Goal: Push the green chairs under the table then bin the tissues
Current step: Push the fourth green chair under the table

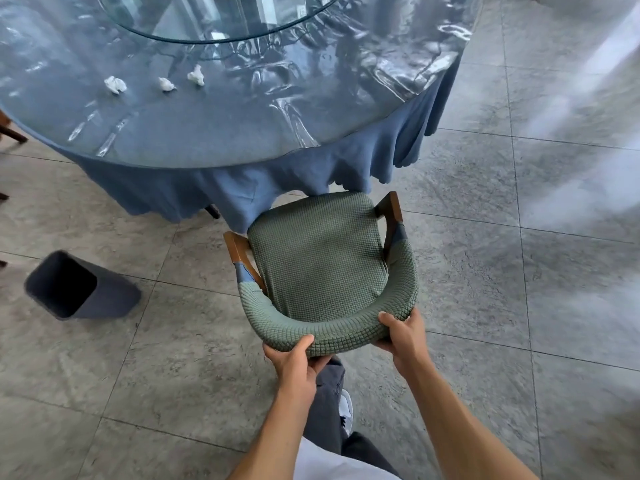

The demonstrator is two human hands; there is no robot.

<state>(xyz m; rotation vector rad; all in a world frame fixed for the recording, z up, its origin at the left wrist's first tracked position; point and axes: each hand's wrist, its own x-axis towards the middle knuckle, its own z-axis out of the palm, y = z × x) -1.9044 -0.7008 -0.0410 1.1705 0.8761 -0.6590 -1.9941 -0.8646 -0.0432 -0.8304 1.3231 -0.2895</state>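
A green chair (pixel 317 258) with wooden arms stands at the round table (pixel 207 133), its front edge just touching the hanging blue tablecloth. My left hand (pixel 294 358) grips the curved backrest at its left-centre, thumb on top. My right hand (pixel 401 332) grips the backrest at its right end. Three crumpled white tissues lie on the tabletop: one at the left (pixel 115 84), one in the middle (pixel 166 84), one to the right (pixel 196 75). A dark grey bin (pixel 81 287) stands on the floor to the left of the chair.
A glass turntable (pixel 221 26) sits in the table's middle under a clear plastic cover. Dark wooden chair legs (pixel 10 131) show at the far left edge. Grey floor tiles (pixel 519 271) spread to the right of the chair.
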